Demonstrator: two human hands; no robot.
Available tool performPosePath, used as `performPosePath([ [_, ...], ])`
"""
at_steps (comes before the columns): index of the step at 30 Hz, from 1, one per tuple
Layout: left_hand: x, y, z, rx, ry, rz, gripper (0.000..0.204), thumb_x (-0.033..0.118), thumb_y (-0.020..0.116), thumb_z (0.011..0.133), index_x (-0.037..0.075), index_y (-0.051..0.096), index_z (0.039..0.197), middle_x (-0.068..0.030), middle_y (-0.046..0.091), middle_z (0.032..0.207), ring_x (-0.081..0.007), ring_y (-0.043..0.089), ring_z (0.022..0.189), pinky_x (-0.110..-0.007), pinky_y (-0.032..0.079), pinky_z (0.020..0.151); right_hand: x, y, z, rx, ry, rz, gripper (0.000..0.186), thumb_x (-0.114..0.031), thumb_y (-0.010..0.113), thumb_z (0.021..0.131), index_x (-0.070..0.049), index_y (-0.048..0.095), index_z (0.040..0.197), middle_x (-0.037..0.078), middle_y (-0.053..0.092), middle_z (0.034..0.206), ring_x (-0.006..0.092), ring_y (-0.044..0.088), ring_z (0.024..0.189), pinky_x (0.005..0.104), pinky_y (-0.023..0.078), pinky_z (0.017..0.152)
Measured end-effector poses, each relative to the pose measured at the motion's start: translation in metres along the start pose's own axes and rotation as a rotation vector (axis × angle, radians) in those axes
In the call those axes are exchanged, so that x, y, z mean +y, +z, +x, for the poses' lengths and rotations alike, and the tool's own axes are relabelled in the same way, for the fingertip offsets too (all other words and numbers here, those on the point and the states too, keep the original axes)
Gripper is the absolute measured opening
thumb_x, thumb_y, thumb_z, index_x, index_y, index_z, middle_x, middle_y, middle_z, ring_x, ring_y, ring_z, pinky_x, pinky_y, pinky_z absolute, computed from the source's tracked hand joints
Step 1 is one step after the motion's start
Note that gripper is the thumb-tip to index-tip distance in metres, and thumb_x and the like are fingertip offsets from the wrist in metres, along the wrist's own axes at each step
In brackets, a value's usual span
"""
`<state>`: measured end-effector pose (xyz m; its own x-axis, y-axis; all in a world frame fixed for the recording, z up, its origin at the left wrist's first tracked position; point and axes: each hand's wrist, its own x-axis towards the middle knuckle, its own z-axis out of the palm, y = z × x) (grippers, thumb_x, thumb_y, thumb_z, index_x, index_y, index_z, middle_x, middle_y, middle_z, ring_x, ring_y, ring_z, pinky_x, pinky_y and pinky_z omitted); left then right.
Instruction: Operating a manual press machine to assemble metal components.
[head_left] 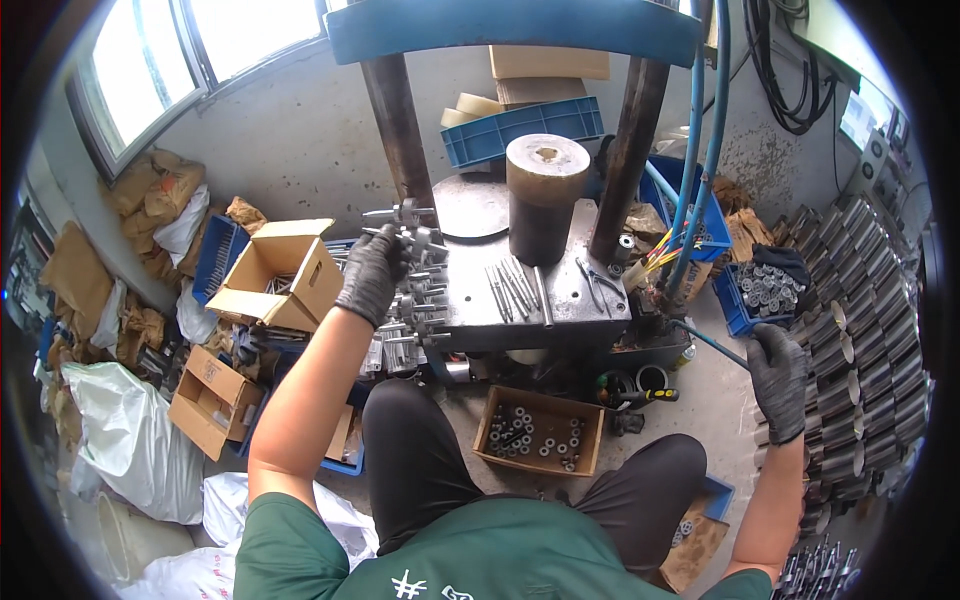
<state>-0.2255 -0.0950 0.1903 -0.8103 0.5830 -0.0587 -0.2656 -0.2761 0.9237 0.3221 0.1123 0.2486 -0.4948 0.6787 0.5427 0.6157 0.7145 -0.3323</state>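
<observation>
My left hand [375, 275], in a dark grey glove, is closed on a metal shaft with a wider collar [418, 240]. It is at the top of a stack of similar shafted parts [420, 300] along the left edge of the press table [470, 310]. My right hand [778, 380], gloved alike, is wrapped round the end of a blue lever [710, 344] at the right of the press. Several slim metal pins [512, 288] lie on the table, with a thicker rod [543, 297] beside them and pliers [597, 285] to their right.
A thick steel cylinder [540, 225] stands on the table between two press columns. Below, a wooden box [538, 465] holds small rings. Cardboard boxes [275, 270] are at left. Stacked metal tubes [850, 350] rise at right, near a blue crate [740, 315] of round parts.
</observation>
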Motion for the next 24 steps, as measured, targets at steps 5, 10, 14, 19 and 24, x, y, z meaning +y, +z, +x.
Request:
performPosePath([
  [5, -0.009, -0.050, 0.072, 0.017, -0.301, -0.258, 0.020, 0.025, 0.060, 0.107, 0.006, 0.064, 0.104, -0.0060, 0.069, 0.086, -0.0169, 0.067, 0.071, -0.025, 0.058, 0.062, -0.006, 0.006, -0.003, -0.025, -0.005, 0.028, 0.021, -0.007, 0.068, 0.091, 0.004, 0.071, 0.108, 0.019, 0.071, 0.091, 0.0283, 0.070, 0.077, 0.0383, 0.056, 0.074],
  [10, -0.012, -0.047, 0.060, 0.030, -0.306, -0.371, 0.019, 0.019, 0.056, 0.107, 0.002, 0.062, 0.105, -0.0106, 0.069, 0.094, -0.0216, 0.069, 0.083, -0.029, 0.062, 0.069, -0.013, 0.000, -0.010, -0.149, 0.030, -0.063, 0.023, -0.008, 0.070, 0.088, 0.002, 0.070, 0.109, 0.019, 0.071, 0.095, 0.0325, 0.070, 0.080, 0.0416, 0.056, 0.075],
  [14, -0.024, -0.047, 0.029, 0.133, -0.207, -0.453, 0.017, 0.018, 0.056, 0.104, 0.002, 0.061, 0.108, -0.0107, 0.069, 0.100, -0.0213, 0.068, 0.085, -0.030, 0.062, 0.070, -0.033, -0.007, -0.017, -0.124, -0.323, -0.363, 0.030, -0.008, 0.074, 0.081, -0.002, 0.068, 0.109, 0.019, 0.070, 0.096, 0.0393, 0.068, 0.086, 0.0484, 0.054, 0.077],
  [19, -0.052, 0.044, -0.069, -0.198, 0.034, -0.085, 0.028, 0.023, 0.067, 0.101, 0.005, 0.062, 0.121, -0.0072, 0.068, 0.100, -0.0181, 0.067, 0.091, -0.033, 0.056, 0.081, -0.095, 0.044, -0.017, -0.396, -0.540, -0.005, 0.026, -0.011, 0.074, 0.079, -0.003, 0.069, 0.103, 0.018, 0.069, 0.096, 0.0360, 0.068, 0.087, 0.0461, 0.055, 0.078],
  [24, -0.161, 0.070, -0.029, -0.359, 0.553, 1.017, 0.055, 0.030, 0.076, 0.090, 0.010, 0.059, 0.138, -0.0184, 0.062, 0.135, -0.0371, 0.059, 0.125, -0.050, 0.049, 0.107, -0.066, 0.208, -0.027, -0.967, -0.619, 0.115, 0.024, -0.018, 0.072, 0.081, -0.006, 0.072, 0.102, 0.018, 0.069, 0.098, 0.0396, 0.068, 0.092, 0.0498, 0.056, 0.084],
])
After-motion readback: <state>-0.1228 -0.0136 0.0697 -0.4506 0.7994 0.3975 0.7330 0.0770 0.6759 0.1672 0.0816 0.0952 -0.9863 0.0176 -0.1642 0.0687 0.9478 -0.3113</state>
